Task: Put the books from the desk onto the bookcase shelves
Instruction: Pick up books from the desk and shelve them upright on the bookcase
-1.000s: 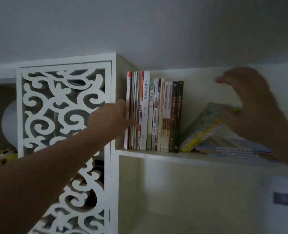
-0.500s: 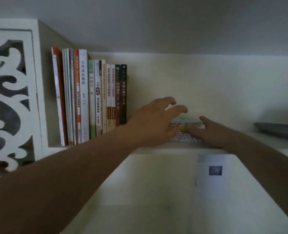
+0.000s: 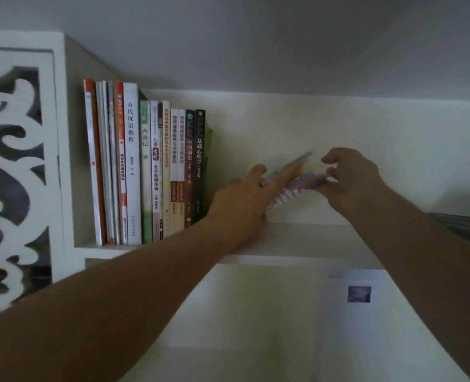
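Tipping thin booklets (image 3: 297, 186) upright on the shelf (image 3: 297, 238)
Left hand (image 3: 245, 202) braces them with straight fingers; right hand (image 3: 349, 180) pinches their top edges to raise them.

One head-worn view, close in, looks forward and slightly upward into the bookcase shelf (image 3: 305, 238); both forearms reach away from the lens, and the upright books (image 3: 145, 172) stand left of the left grip (image 3: 245, 199).

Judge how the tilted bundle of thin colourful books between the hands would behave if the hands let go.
The thin books lean at a slant and fan apart, so they would probably slide flat. Their slim spines suggest they are floppy. The left hand props them; the right hand pinches their upper ends.
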